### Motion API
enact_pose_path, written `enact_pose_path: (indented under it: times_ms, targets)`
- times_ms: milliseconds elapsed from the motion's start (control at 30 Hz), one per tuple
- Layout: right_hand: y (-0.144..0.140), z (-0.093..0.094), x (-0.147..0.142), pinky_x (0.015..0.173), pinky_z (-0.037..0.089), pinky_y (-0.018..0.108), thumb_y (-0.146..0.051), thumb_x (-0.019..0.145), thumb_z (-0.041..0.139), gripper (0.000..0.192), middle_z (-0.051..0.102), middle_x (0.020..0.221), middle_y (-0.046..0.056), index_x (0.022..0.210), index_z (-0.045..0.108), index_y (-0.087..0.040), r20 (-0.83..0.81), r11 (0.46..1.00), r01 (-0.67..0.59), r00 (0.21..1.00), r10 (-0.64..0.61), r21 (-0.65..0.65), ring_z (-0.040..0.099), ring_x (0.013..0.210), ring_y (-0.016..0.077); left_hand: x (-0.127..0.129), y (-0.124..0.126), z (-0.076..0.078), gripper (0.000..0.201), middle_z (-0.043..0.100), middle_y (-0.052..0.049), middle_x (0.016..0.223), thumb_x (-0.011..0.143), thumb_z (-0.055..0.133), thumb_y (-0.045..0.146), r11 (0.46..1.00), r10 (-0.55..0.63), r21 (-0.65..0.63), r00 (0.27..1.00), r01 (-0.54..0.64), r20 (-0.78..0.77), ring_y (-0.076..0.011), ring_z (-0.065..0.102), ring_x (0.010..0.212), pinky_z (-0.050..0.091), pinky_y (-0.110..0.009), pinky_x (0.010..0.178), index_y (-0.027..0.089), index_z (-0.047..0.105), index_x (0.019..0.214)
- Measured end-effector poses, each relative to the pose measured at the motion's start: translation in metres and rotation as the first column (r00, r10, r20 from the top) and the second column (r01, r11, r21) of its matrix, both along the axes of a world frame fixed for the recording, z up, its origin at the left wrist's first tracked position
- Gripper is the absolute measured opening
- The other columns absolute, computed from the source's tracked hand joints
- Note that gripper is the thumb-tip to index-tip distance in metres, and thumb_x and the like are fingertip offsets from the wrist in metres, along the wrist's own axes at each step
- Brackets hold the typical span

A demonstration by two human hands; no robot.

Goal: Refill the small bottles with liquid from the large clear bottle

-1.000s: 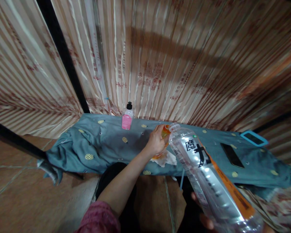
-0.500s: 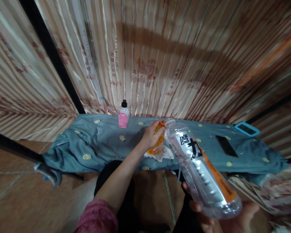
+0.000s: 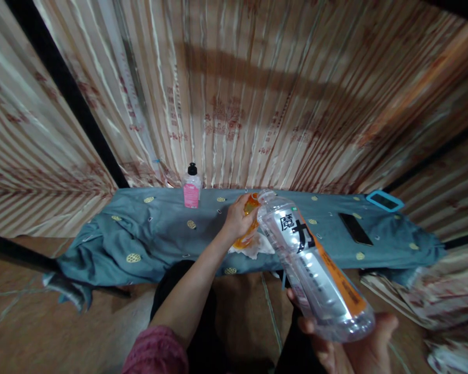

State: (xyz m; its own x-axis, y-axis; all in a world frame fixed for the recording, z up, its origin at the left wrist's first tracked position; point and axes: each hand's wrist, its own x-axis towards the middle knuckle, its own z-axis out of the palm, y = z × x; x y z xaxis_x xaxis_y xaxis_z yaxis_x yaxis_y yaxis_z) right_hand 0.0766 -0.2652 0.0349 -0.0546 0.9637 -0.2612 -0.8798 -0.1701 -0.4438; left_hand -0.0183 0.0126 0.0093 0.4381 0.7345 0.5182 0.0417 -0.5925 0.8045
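1. left hand (image 3: 237,221): reaches in over the table (image 3: 159,236), its fingers grasping a small orange bottle (image 3: 251,206) around the side.
2. orange bottle: at about the middle of the table, tilted, mouth toward the far side; its lower part is over a crumpled white paper (image 3: 262,247), though i cannot tell whether it rests there.
3. large clear bottle (image 3: 310,259): just right of the orange bottle, slanted, neck at the far left, base at the near right. no cap shows on the neck.
4. right hand (image 3: 347,343): at the near right, its fingers grasping the clear bottle from below, by the base.
5. step in hand, as i judge it: holding the two mouths side by side. contact between them is unclear. this calls for a firm grasp on both bottles and well-matched mouths; the paper looks a soft footing.
6. around, from the left: a black pole (image 3: 66,98), then a pink-labelled bottle (image 3: 191,192) with a black top, upright near the table's far edge, well apart from both hands.
7. farther right: a dark phone (image 3: 354,228) lies flat, then a blue-framed object (image 3: 385,201).
8. in the way: mainly the clear bottle itself, which hides part of the table behind it; the rest seems out of reach of the work.
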Motion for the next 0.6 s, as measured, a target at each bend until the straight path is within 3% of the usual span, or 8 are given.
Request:
enact_pose_path:
  times_ms: [233,500,600]
  targets:
    - [-0.005,-0.006,0.0,0.071,0.058,0.019,-0.055,0.047,0.082,0.088,0.064,0.13,0.014,0.126,0.06,-0.022,-0.018,0.999,0.025,1.0,-0.024,0.021,0.072,0.095,0.0199,0.003,0.0,0.001,0.025,0.07,-0.008,0.105,0.086,0.061,0.032,0.998,0.067,0.001,0.997,-0.067,-0.03,-0.0224,0.065,0.097,0.05,-0.035,0.089,0.017,0.062,0.106]
    - [0.0,0.006,-0.011,0.071,0.058,0.02,-0.051,0.049,0.083,0.079,0.064,0.127,0.019,0.121,0.064,-0.025,0.015,0.996,0.085,0.996,-0.086,0.023,0.073,0.092,0.0216,0.004,-0.003,0.005,0.028,0.068,-0.009,0.113,0.084,0.062,0.031,0.995,0.096,-0.006,0.995,-0.096,-0.027,-0.0236,0.064,0.104,0.049,-0.036,0.093,0.018,0.061,0.108]
    - [-0.001,0.009,-0.012,0.07,0.058,0.019,-0.05,0.045,0.084,0.078,0.067,0.123,0.016,0.117,0.067,-0.025,0.006,0.994,0.107,0.994,-0.107,-0.021,0.073,0.092,0.0227,0.006,-0.004,0.005,0.027,0.07,-0.008,0.105,0.084,0.063,0.035,0.996,0.082,-0.043,0.997,-0.083,-0.01,-0.0224,0.066,0.096,0.05,-0.034,0.088,0.018,0.061,0.105]
